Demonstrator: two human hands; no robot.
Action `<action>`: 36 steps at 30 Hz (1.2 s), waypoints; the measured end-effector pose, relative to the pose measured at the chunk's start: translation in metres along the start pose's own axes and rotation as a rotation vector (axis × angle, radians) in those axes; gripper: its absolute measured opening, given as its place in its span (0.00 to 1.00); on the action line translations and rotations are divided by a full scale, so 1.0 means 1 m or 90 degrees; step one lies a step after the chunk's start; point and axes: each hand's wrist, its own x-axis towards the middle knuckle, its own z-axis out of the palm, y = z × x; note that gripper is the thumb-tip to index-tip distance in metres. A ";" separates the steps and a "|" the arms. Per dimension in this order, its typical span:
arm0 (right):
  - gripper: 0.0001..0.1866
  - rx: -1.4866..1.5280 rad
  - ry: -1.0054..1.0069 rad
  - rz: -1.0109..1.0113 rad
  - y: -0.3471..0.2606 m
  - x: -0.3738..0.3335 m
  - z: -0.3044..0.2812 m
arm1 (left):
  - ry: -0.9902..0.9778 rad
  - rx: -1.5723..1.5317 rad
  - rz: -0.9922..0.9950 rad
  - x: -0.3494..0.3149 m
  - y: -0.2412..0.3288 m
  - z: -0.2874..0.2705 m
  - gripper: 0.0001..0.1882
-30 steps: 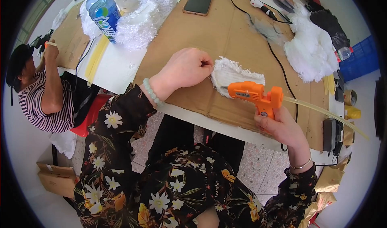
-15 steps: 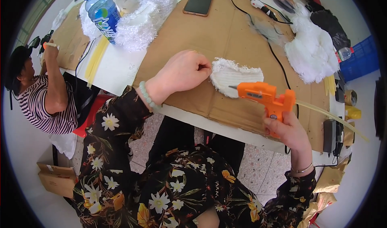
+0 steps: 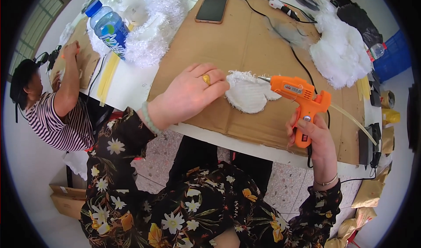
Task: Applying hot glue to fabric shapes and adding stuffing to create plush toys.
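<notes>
A small piece of white fluffy fabric [image 3: 248, 98] with frayed edges lies on the brown cardboard [image 3: 193, 51]. My left hand [image 3: 188, 92] is closed at its left edge, fingers curled and the fingertips partly hidden; a ring shows on one finger. In my right hand [image 3: 313, 132] is an orange hot glue gun [image 3: 300, 90], held by its handle and pointing left. The gun's metal nozzle is just over the fabric's upper right part; I cannot tell whether it touches. A pale glue stick [image 3: 354, 122] sticks out of the gun's back.
A phone [image 3: 212, 8] lies at the cardboard's far edge, near black cables. White fluffy material [image 3: 340, 57] is heaped at right, with more beside a blue-capped bottle [image 3: 109, 31] at left. Yellowish glue sticks [image 3: 107, 81] lie below the bottle. Another person [image 3: 57, 103] sits at left.
My left hand has turned so its knuckles and ring show. The glue gun has shifted right and lower, its nozzle now at the fabric's upper part. The fabric's outline has changed.
</notes>
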 end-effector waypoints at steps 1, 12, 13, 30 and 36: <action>0.19 0.006 -0.002 -0.001 0.001 -0.001 -0.001 | 0.000 0.039 0.051 0.002 0.000 -0.001 0.12; 0.18 0.058 -0.005 -0.004 0.012 -0.002 -0.012 | -0.006 -0.059 0.158 0.020 -0.016 0.012 0.08; 0.18 0.060 -0.002 -0.003 0.012 -0.002 -0.011 | 0.009 -0.139 0.101 0.021 -0.016 0.015 0.07; 0.18 0.057 -0.008 -0.008 0.012 -0.015 -0.016 | -0.058 -0.264 -0.134 0.047 -0.004 0.025 0.17; 0.18 0.081 -0.012 -0.020 0.017 -0.019 -0.022 | -0.087 -0.357 -0.208 0.048 -0.019 0.036 0.23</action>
